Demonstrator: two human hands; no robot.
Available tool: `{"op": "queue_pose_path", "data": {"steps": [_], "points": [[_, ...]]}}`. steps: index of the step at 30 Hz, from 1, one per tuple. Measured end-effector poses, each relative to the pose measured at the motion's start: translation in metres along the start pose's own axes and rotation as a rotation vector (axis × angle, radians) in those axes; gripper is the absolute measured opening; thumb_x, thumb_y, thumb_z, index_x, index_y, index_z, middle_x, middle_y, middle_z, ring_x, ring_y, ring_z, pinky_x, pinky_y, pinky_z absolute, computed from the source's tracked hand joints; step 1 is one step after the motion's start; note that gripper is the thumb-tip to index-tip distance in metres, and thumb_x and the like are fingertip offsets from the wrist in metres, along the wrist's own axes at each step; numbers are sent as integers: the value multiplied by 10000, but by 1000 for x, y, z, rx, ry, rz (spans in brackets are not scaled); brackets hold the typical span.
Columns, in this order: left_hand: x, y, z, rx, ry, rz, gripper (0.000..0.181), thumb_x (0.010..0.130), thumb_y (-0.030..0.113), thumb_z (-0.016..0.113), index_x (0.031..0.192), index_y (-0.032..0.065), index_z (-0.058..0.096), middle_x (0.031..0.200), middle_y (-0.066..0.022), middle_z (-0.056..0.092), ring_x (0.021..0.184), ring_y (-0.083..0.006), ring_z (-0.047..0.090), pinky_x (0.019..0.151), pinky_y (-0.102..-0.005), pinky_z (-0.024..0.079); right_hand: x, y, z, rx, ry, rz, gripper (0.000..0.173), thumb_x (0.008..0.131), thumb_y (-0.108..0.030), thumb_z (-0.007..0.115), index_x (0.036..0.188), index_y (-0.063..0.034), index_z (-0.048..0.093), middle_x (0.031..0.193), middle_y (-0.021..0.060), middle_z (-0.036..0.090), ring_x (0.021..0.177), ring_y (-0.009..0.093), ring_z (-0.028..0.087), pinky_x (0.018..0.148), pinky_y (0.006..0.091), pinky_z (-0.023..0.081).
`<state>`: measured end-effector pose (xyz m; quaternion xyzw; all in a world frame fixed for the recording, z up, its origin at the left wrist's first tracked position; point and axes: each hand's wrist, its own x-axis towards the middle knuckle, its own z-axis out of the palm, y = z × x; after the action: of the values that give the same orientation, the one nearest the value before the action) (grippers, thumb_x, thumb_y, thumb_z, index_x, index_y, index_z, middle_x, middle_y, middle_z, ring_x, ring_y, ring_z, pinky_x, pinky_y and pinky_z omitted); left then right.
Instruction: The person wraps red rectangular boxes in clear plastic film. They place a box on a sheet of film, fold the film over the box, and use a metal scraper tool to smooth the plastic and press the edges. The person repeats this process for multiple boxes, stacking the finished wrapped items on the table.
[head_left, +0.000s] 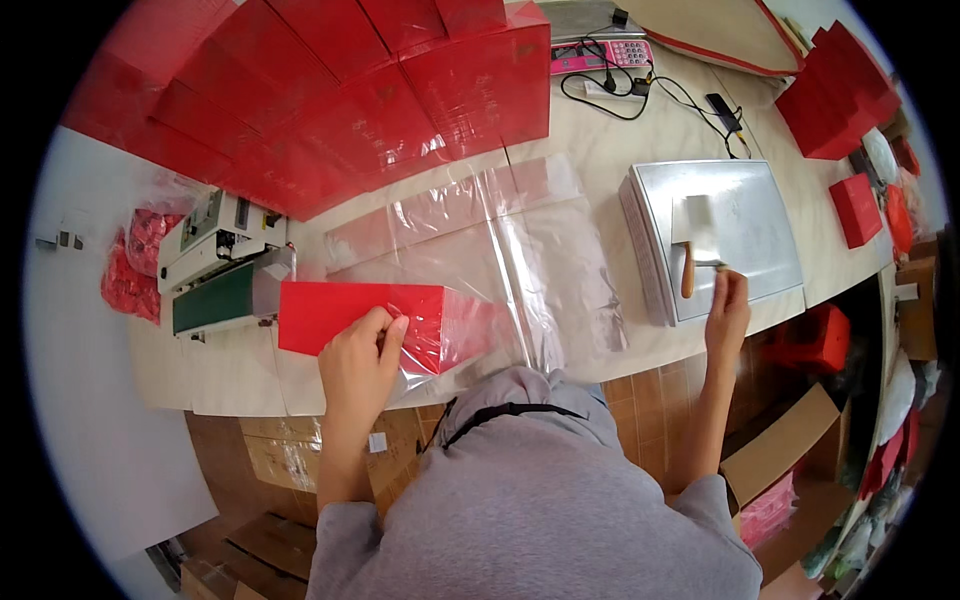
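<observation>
A red box (330, 311), partly in clear plastic film, lies at the near left of the table. My left hand (364, 356) pinches the film over the box's near side. Sheets of clear plastic film (555, 262) are spread to the right of the box. On the right stands a metal-topped case (757, 225). Over its near edge, my right hand (727, 304) has its thumb and index finger together at a small metal part beside a wooden-handled scraper (688, 270). Whether the fingers grip that part cannot be told. The scraper's flat blade rests on the metal top.
Large red boxes (465, 82) are stacked at the back left. A sealing machine (217, 247) with a green belt stands at the left. A pink scale (630, 54) and black cables lie at the back. A small red box (855, 211) sits far right; an open carton (780, 442) stands below.
</observation>
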<state>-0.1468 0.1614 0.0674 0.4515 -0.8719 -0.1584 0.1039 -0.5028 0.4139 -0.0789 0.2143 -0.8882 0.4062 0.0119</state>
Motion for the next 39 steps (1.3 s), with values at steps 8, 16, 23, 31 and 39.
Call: {"op": "queue_pose_path", "data": {"steps": [8,16,23,31,39], "points": [[0,-11,6,-175,16,-5,310,910,251,631,740,17,519,605,-97,522,533,-230,513,532,-345,390,-44,-158,-9,258,-665,-628,203,853,-157,722,970,-25,622,713,112,645,558,223,623,519,298,472],[-1,-15,7,-186,28,8,279,902,234,638,744,30,532,609,-89,520,551,-232,523,539,-357,396,-44,-193,-5,176,-779,-845,180,821,-160,734,919,-47,635,729,82,662,580,257,641,507,338,486],[-20,-11,-16,-189,207,40,154,818,158,709,864,55,605,799,-74,609,697,-249,592,651,-357,468,-54,-211,-5,142,-771,-908,161,857,-186,700,910,-50,631,719,76,656,570,265,629,481,353,474],[-39,-15,-34,-92,24,495,240,730,178,759,918,69,656,915,-62,607,912,-266,580,816,-401,443,-68,-231,3,143,-756,-965,149,885,-206,669,876,-67,618,685,60,639,548,246,617,458,350,456],[-27,-39,-37,-47,130,568,136,717,126,753,802,66,665,833,-38,621,809,-240,591,797,-395,439,-73,-238,17,126,-756,-1005,137,895,-209,656,896,-82,605,702,46,647,556,237,623,454,347,451]]}}
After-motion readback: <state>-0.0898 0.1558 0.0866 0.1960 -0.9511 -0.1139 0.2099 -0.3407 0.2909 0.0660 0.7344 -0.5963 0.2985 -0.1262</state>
